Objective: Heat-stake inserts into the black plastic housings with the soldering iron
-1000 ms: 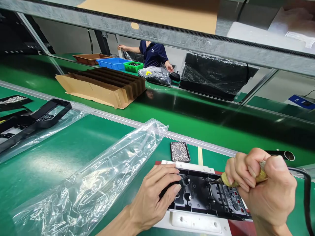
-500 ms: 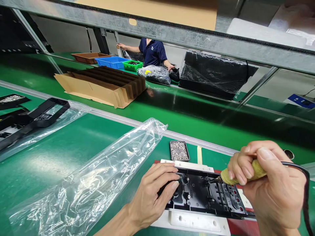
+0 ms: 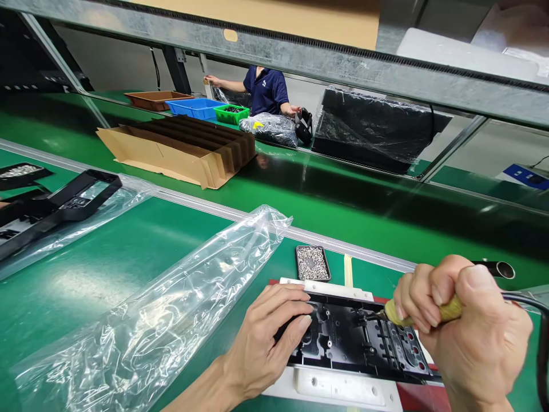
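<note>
A black plastic housing (image 3: 345,332) lies in a white fixture (image 3: 338,384) in front of me. My left hand (image 3: 272,337) grips its left end, fingers over the far edge and thumb toward the near side. In my right hand (image 3: 467,320) is a soldering iron (image 3: 392,311), its handle wrapped in yellow and a black cord trailing off right. The iron's tip reaches down to the housing, right of its middle; whether it touches is too small to tell. Beyond the fixture stands a small black tray (image 3: 313,263) of tiny metal inserts.
A clear plastic bag (image 3: 171,309) lies left of my hand, with black frame parts (image 3: 72,200) farther left. Across the green line sit a divided cardboard box (image 3: 175,151), coloured bins (image 3: 197,107) and a co-worker (image 3: 266,91). A metal tube end (image 3: 501,269) shows behind my right hand.
My right hand has dropped slightly and tilted the soldering iron's handle lower, exposing more of the metal tube behind it. My left hand and the housing stay put. The co-worker's black item has risen.
</note>
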A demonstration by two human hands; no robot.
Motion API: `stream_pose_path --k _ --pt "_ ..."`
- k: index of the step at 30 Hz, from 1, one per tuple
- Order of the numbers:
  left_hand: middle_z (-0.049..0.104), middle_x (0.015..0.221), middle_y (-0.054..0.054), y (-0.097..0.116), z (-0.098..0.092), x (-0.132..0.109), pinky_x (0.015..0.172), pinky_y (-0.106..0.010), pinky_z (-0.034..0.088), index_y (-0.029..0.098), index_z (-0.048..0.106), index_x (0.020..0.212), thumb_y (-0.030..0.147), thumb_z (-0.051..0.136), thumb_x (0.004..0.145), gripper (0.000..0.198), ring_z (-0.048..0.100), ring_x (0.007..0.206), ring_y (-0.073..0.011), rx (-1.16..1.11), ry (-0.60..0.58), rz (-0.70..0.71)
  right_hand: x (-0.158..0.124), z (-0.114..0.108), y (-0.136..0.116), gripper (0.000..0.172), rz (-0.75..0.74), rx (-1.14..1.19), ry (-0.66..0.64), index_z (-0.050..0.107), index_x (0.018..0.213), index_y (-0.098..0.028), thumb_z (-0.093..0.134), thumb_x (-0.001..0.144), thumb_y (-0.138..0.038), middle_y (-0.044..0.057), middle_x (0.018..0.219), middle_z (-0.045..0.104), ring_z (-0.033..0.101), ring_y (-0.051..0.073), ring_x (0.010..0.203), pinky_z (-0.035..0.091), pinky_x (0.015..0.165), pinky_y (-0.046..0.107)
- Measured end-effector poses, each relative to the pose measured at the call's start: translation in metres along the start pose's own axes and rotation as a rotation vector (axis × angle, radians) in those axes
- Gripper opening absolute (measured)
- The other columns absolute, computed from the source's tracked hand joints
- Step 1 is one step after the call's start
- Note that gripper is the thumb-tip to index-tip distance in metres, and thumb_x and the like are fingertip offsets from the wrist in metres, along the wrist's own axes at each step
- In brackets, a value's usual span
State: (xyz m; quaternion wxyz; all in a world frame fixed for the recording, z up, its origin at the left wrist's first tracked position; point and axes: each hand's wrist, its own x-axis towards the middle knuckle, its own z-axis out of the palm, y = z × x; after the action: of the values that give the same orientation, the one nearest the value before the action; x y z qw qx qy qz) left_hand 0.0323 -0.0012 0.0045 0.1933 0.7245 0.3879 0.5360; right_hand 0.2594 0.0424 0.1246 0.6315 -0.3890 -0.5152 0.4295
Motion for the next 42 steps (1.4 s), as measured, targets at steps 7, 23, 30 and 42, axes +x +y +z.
stream_pose_path --k 7,23,30,42 --pt "0.082 0.115 -0.009 -0.002 0.002 -0.001 0.106 -0.041 0.061 0.018 0.080 0.116 0.013 0.064 0.109 0.018 0.078 0.116 -0.0249 -0.019 0.014 0.005 0.002 0.002 0.001 0.048 -0.005 0.029 0.046 0.051 0.060 -0.022 0.070 0.100 -0.038 -0.004 0.046 0.037 0.034 0.010 0.037 0.036 0.035 0.025" --pt "0.081 0.114 -0.009 -0.003 0.005 -0.001 0.106 -0.038 0.057 0.016 0.078 0.115 0.014 0.064 0.111 0.015 0.076 0.114 -0.0217 -0.035 0.030 0.016 0.002 -0.002 0.000 0.049 0.032 0.065 -0.030 0.053 0.056 -0.022 0.082 0.089 -0.042 -0.003 0.043 0.038 0.035 0.012 0.034 0.035 0.032 0.029" --pt "0.080 0.115 -0.008 -0.004 0.004 -0.002 0.108 -0.037 0.055 0.017 0.078 0.115 0.013 0.062 0.111 0.017 0.075 0.116 -0.0213 -0.032 0.014 0.009 0.001 -0.005 0.002 0.050 0.018 0.087 -0.030 0.053 0.059 -0.022 0.081 0.093 -0.046 -0.004 0.045 0.039 0.035 0.011 0.036 0.035 0.034 0.027" --pt "0.079 0.117 -0.008 -0.004 0.005 -0.003 0.109 -0.037 0.054 0.018 0.078 0.116 0.012 0.062 0.111 0.018 0.074 0.117 -0.0211 -0.020 0.013 0.005 0.003 0.000 0.003 0.050 -0.031 0.078 -0.066 0.051 0.060 -0.022 0.071 0.100 -0.044 -0.004 0.045 0.036 0.032 0.010 0.036 0.034 0.034 0.025"
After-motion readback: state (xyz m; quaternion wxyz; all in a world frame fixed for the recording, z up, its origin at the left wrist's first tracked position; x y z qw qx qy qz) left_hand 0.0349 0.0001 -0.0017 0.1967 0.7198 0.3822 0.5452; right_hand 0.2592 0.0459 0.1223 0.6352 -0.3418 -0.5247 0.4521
